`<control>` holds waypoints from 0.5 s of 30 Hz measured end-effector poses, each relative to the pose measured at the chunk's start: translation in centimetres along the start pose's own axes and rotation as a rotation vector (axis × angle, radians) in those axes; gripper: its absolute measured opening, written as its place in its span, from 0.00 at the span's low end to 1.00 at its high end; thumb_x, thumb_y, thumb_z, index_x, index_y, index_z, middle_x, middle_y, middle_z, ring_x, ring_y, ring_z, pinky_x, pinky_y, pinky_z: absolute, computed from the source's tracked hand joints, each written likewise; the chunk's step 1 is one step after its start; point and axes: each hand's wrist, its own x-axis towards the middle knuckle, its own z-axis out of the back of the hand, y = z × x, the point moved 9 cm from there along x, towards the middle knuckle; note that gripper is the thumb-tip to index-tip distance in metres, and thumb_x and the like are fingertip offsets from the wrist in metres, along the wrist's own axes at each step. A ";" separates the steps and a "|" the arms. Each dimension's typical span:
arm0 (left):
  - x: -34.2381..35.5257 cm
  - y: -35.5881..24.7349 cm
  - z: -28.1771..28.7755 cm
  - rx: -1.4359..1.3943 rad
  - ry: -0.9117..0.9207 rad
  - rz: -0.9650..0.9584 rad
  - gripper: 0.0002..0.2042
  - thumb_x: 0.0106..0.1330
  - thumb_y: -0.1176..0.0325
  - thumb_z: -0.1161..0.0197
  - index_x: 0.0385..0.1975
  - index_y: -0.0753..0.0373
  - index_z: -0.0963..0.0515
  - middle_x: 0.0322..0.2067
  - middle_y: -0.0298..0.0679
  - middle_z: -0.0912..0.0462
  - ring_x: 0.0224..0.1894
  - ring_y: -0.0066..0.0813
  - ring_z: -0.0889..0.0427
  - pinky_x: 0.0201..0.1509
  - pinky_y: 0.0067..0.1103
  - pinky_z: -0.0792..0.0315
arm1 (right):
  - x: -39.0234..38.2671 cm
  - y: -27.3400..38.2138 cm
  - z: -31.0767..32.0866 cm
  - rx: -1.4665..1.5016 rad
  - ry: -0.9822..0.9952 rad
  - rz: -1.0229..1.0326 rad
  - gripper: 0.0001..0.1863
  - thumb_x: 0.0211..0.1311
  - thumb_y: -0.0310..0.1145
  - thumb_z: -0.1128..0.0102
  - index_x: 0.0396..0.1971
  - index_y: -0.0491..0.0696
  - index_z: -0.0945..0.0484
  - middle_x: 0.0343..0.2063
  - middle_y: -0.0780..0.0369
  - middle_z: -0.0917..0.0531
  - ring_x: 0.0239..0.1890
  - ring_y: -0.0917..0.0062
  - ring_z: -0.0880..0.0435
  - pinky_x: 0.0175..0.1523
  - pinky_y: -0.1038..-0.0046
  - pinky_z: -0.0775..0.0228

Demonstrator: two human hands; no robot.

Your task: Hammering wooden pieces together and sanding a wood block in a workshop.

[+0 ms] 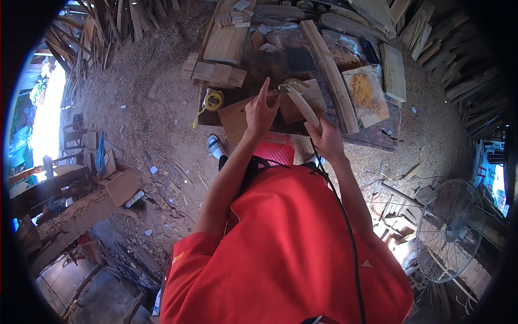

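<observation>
My right hand [327,139] is wrapped round the pale wooden handle of a hammer [305,107]. Its brassy head lies over a small square board [313,100] at the near edge of the workbench [377,135]. Just left of the hammer head is my left hand [261,114], index finger stretched out and thumb apart from it, towards the head. The other fingers are partly hidden, and nothing shows between index finger and thumb. Under my left hand lies another flat brown board [233,120]. A yellow tape measure [213,100] rests at the bench's left corner.
A long plank [330,75] crosses the bench, with a stained board [366,94] to its right. Wood blocks [226,43] lie at the far left. A red plastic stool [276,148] is below me. A black cord [345,216] hangs past my right arm; a fan [450,231] stands right.
</observation>
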 end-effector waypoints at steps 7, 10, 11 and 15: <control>0.2 -0.1 0.1 -0.005 -0.025 -0.028 0.36 0.64 0.67 0.25 0.75 0.55 0.27 0.37 0.38 0.07 0.36 0.43 0.07 0.45 0.38 0.14 | 0.6 0.2 -0.1 -0.040 0.066 -0.061 0.21 0.76 0.47 0.32 0.39 0.41 0.21 0.26 0.44 0.15 0.34 0.40 0.13 0.36 0.50 0.24; 0.1 -0.1 0.2 -0.028 -0.009 -0.024 0.36 0.64 0.65 0.24 0.74 0.57 0.27 0.42 0.41 0.07 0.40 0.44 0.07 0.47 0.37 0.15 | 0.3 0.2 0.0 0.077 -0.029 -0.014 0.22 0.77 0.49 0.32 0.39 0.41 0.20 0.25 0.46 0.16 0.32 0.42 0.13 0.35 0.51 0.25; 0.1 -0.1 0.2 -0.055 -0.009 -0.022 0.36 0.63 0.62 0.22 0.73 0.59 0.25 0.47 0.43 0.09 0.47 0.45 0.09 0.52 0.38 0.16 | 0.3 0.0 0.0 0.078 -0.028 -0.011 0.22 0.77 0.49 0.32 0.39 0.41 0.20 0.25 0.46 0.16 0.32 0.42 0.13 0.35 0.51 0.25; -0.4 -2.8 2.0 0.185 0.044 -0.154 0.38 0.60 0.50 0.20 0.67 0.66 0.21 0.62 0.49 0.16 0.66 0.51 0.19 0.72 0.44 0.28 | 0.6 0.5 1.6 0.108 -0.039 -0.064 0.23 0.77 0.49 0.33 0.40 0.41 0.20 0.24 0.47 0.17 0.29 0.45 0.13 0.34 0.53 0.26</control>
